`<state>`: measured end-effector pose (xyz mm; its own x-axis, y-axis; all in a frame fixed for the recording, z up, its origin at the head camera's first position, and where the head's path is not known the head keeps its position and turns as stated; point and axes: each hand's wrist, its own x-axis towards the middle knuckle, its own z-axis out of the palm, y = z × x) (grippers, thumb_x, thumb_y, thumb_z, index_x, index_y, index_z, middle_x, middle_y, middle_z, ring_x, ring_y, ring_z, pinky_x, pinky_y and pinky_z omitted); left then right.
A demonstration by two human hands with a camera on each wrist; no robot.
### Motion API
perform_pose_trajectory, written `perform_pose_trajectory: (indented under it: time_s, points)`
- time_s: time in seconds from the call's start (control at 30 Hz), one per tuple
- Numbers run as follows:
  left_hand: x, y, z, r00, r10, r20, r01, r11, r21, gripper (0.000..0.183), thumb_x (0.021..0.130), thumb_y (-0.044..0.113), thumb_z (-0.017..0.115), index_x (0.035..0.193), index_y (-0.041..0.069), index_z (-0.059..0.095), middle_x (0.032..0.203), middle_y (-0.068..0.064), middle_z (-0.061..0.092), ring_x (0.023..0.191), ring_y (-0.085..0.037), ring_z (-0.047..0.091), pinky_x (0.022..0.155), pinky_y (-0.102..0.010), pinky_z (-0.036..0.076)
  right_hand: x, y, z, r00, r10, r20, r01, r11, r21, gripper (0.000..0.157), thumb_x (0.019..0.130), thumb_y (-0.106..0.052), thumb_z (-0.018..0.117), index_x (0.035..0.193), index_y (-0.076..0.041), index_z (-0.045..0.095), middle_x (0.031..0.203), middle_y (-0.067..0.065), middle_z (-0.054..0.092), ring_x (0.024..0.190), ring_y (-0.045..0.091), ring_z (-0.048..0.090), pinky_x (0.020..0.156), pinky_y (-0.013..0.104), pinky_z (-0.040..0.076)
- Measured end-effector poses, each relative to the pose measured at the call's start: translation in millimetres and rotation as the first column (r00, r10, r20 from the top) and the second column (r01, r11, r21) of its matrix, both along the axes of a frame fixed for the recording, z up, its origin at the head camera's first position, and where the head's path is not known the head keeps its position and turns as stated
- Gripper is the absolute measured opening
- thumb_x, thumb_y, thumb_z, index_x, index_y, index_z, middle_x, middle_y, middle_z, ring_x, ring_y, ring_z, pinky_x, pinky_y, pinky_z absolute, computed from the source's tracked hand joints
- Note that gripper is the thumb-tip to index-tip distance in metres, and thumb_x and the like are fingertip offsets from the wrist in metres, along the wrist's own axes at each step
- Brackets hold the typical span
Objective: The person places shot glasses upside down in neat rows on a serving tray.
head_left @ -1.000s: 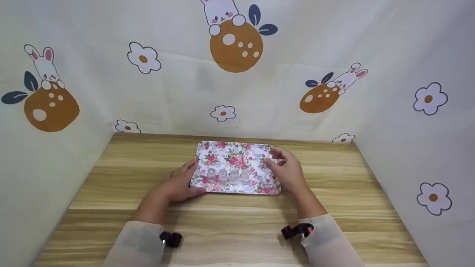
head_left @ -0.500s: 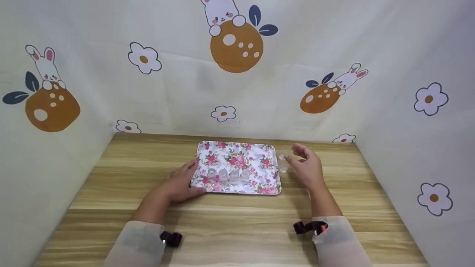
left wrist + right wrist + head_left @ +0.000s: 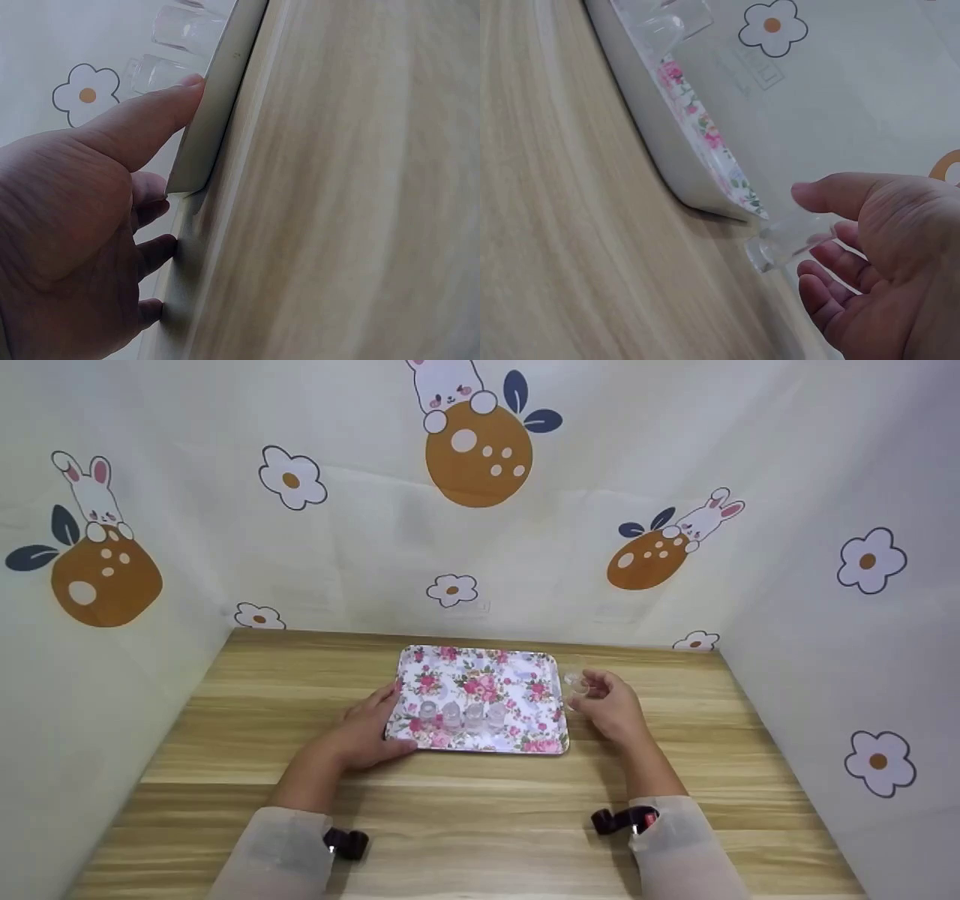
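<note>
A white tray [image 3: 517,667] with pink roses lies on the table, with several small clear containers [image 3: 450,716] in a row near its front side. My left hand [image 3: 367,735] holds the tray's front left corner, thumb [image 3: 176,101] at the front rim and fingers along the left side. Just right of the tray stands a clear cup [image 3: 780,244] with a thick base. My right hand [image 3: 615,709] is close around it, fingers bent beyond its upper end. In the right wrist view the thumb [image 3: 821,193] stays apart from the cup.
The wood-grain table [image 3: 480,825] ends at a cloth backdrop [image 3: 360,547] with rabbits, oranges and flowers, which also closes off both sides. Black wrist cameras [image 3: 346,844] stick out from both sleeves.
My right hand has moved right, off the tray's right edge, then down around the clear cup beside it. The left hand and the tray stay where they were.
</note>
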<state>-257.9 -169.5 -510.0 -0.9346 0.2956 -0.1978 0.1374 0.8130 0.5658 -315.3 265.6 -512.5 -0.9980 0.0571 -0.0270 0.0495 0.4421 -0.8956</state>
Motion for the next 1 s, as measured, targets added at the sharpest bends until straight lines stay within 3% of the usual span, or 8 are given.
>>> perform_pose_trajectory:
  time_s: [0.27, 0.6, 1.0]
  points:
    - [0.0, -0.3, 0.4, 1.0, -0.006, -0.001, 0.006, 1.0, 0.015, 0.108, 0.096, 0.057, 0.073, 0.173, 0.01, 0.013, 0.183, -0.011, 0.007, 0.165, -0.052, 0.011, 0.131, -0.075, 0.005, 2.1, -0.8, -5.0, 0.997, 0.003, 0.079, -0.008, 0.997, 0.071, 0.062, 0.088, -0.009, 0.084, 0.145, 0.002, 0.06, 0.139, 0.022, 0.067, 0.129, 0.035, 0.063, 0.115, 0.044, 0.053]
    - [-0.1, -0.2, -0.4, 1.0, -0.01, -0.017, 0.01, 1.0, 0.001, 0.108, 0.096, 0.058, 0.073, 0.173, 0.009, 0.015, 0.183, -0.012, 0.009, 0.166, -0.049, 0.013, 0.13, -0.077, 0.006, 1.6, 0.4, -11.9, 1.0, -0.004, 0.012, 0.001, 0.98, 0.198, 0.042, 0.093, -0.02, 0.082, 0.131, -0.004, 0.073, 0.122, 0.017, 0.074, 0.116, 0.031, 0.067, 0.104, 0.043, 0.055]
    - [0.7, -0.1, 1.2, 1.0, -0.011, -0.011, 0.011, 1.0, -0.004, 0.107, 0.097, 0.057, 0.073, 0.173, 0.01, 0.013, 0.183, -0.013, 0.008, 0.166, -0.049, 0.012, 0.131, -0.076, 0.006, 1.0, -0.4, -4.9, 0.998, -0.059, -0.034, 0.061, 0.995, 0.074, 0.041, 0.09, -0.02, 0.082, 0.126, -0.004, 0.075, 0.116, 0.014, 0.075, 0.107, 0.025, 0.07, 0.084, 0.022, 0.057]
